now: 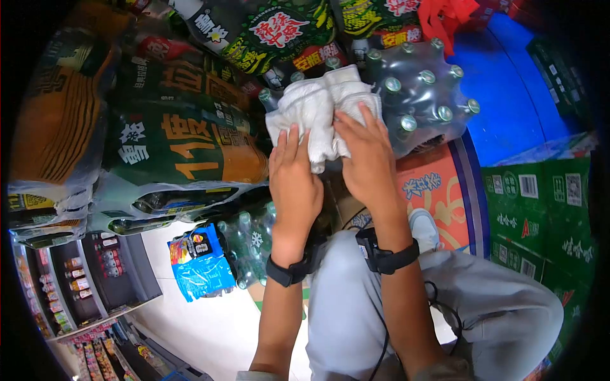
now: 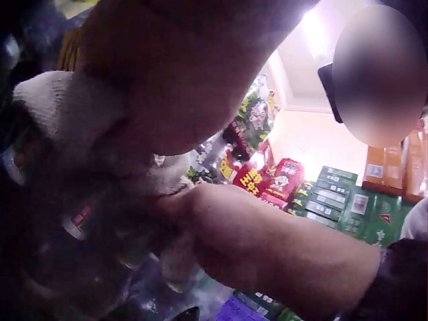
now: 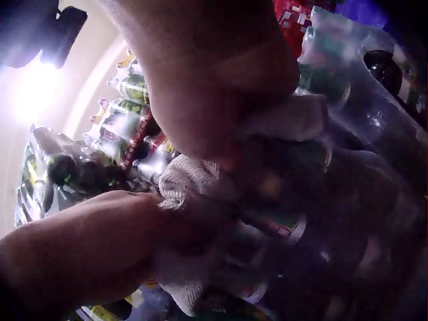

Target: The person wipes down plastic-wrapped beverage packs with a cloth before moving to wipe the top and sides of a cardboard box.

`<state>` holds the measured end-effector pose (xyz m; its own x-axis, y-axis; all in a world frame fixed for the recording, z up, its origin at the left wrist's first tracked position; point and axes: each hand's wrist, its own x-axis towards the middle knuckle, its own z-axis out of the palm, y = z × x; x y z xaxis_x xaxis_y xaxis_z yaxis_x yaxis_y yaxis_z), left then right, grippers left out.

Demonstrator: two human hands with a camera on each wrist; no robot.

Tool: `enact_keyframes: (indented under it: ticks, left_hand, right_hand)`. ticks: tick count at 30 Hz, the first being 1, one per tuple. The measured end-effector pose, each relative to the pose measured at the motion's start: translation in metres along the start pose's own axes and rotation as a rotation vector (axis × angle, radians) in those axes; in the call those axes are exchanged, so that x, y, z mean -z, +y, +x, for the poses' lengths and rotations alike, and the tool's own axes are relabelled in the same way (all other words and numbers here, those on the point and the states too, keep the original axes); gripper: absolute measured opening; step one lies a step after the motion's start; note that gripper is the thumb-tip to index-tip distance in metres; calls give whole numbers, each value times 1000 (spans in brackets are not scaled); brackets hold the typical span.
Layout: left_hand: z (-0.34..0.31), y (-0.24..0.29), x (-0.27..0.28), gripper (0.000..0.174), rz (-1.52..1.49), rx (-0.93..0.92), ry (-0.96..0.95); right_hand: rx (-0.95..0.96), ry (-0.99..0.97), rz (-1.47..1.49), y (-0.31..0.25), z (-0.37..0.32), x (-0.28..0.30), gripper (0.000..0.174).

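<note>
Covering the bottle tops: a white cloth was seen at the upper centre of the frame, spread over part of a wrapped bottle pack.
Cloth from the hands: it was placed beyond both wrists, towards the top of the frame, with its lower part overlapped by the fingers.
Cloth's long axis: none could be picked out; it was bunched, nearly as tall as wide, and a loose fold was hung down between the hands.
Left hand: released, its fingers laid nearly straight and pointed up the frame on the cloth's lower left; its thumb could not be made out.
Right hand: also released, its fingers spread and stretched over the cloth's lower right; whether the thumb was tucked beneath could not be told.
Nearer hand: neither was favoured for the cloth, since it was touched by both; the uncovered caps at upper right were approached more closely by the right.
Bottle caps: some were left showing past the cloth's left and upper edges, more to its right.
Left side of the frame: a large green pack was stood just beside the left hand.
</note>
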<state>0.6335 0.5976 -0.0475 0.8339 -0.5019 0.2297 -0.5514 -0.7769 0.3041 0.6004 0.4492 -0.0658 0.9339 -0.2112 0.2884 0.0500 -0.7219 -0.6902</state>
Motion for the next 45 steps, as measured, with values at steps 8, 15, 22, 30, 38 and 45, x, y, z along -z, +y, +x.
enact_keyframes:
  ticks: [8, 15, 22, 30, 38, 45]
  left_hand:
    - [-21, 12, 3, 65, 23, 23, -55]
    - [64, -28, -21, 49, -366, 171, 15]
    - [60, -11, 4, 52, -186, 281, -214]
    - [8, 9, 20, 52, -193, 43, -215]
    - [77, -31, -13, 52, -212, 179, -179]
    - [31, -6, 12, 61, -233, 53, -279]
  right_hand:
    - [10, 51, -51, -12, -8, -12, 54]
    - [-40, -44, -239, -3, 63, -40, 52]
    - [-11, 35, -239, -4, 49, -46, 50]
    - [-12, 43, -176, -20, -3, -31, 50]
    - [73, -19, -213, 6, 72, -47, 50]
    - [37, 132, -109, -4, 10, -35, 47]
